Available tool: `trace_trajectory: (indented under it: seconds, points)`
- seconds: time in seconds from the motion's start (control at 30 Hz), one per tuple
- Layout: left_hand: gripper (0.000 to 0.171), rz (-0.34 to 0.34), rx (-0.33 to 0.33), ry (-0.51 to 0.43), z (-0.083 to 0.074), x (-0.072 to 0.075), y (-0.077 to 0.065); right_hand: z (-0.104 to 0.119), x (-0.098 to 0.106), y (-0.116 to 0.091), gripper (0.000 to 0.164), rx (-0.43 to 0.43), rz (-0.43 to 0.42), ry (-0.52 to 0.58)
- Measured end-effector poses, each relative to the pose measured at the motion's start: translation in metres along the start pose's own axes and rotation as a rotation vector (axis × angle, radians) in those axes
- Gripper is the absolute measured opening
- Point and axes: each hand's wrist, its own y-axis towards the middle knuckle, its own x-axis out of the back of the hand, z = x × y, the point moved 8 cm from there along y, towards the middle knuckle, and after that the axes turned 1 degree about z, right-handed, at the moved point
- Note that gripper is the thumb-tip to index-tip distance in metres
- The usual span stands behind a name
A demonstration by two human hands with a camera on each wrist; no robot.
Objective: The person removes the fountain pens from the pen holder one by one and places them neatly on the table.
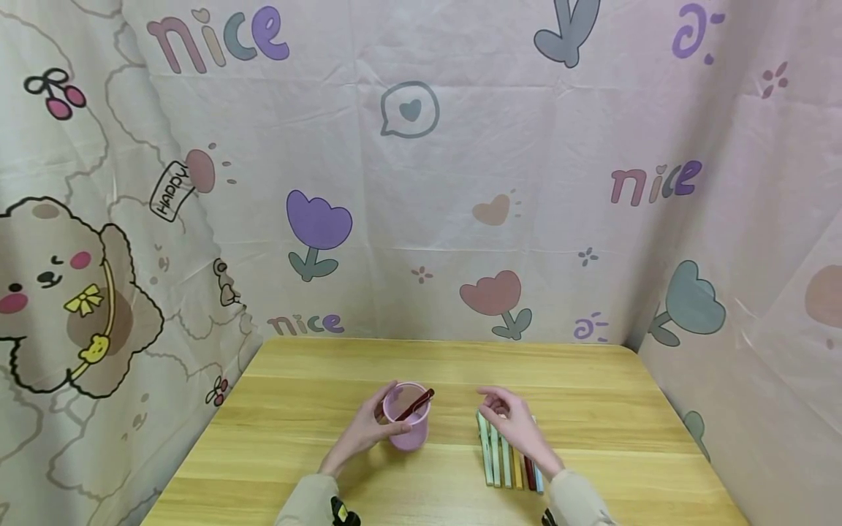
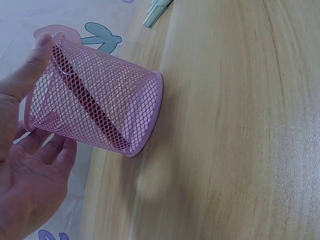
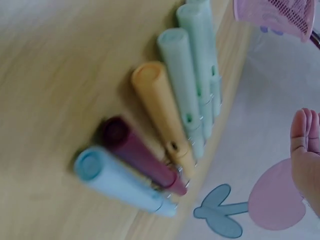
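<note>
A pink mesh pen holder [image 1: 409, 440] stands upright on the table, left of the middle. My left hand [image 1: 365, 429] grips it near the rim, thumb on the near side and fingers round the far side. Inside leans a dark red pen [image 1: 421, 400], its end above the rim; the left wrist view shows it through the mesh. Over the far ends of a row of pens hovers my right hand [image 1: 517, 425], fingers loosely bent and holding nothing. That row has several pale green pens [image 3: 176, 70], an orange pen [image 3: 157, 102], a maroon pen [image 3: 142, 157] and a light blue pen [image 3: 122, 180].
The wooden table [image 1: 296, 387] reaches back to a patterned cloth [image 1: 421, 219], which also hangs along both sides. The pens lie side by side to the right of the holder, with bare wood between.
</note>
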Motion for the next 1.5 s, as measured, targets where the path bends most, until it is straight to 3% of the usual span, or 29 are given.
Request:
trace_trajectory:
  seconds: [0.7, 0.9, 1.2, 1.5]
  points:
    - [0.096, -0.004, 0.005, 0.001, 0.001, 0.001, -0.002, 0.020, -0.052, 0.022, 0.040, 0.099, 0.108, 0.021]
    - [0.096, 0.001, 0.008, -0.015, 0.002, 0.001, -0.003, 0.029, -0.062, 0.028, 0.041, 0.145, 0.137, 0.006]
    - [0.096, 0.012, 0.001, -0.021, 0.000, 0.000, -0.002, 0.032, -0.075, 0.036, 0.044, 0.113, 0.176, -0.031]
    - [0.095, 0.012, -0.006, -0.019, -0.001, -0.001, -0.002, 0.037, -0.081, 0.039, 0.038, 0.147, 0.183, -0.055]
